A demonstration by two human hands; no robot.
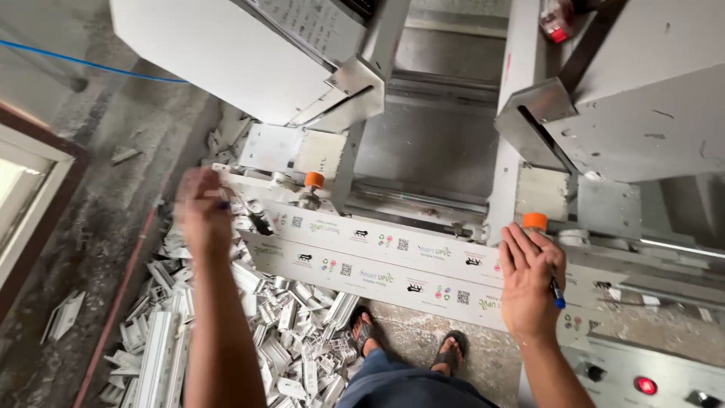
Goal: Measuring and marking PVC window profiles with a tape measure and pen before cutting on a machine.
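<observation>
Head view: white window-frame profile lying across cutting machine bed. Left hand fingers curled on its left end; right hand flat, fingers together, blue pen tucked between. Step judged: positioning; next needs steady alignment. Offcuts below.

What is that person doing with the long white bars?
A person stands at a big machine with two long white bars lying across it. The left hand grips the bars' left end. The right hand rests flat on the bars with a blue pen between its fingers. On the floor by the sandalled feet lies a heap of white offcuts.
</observation>
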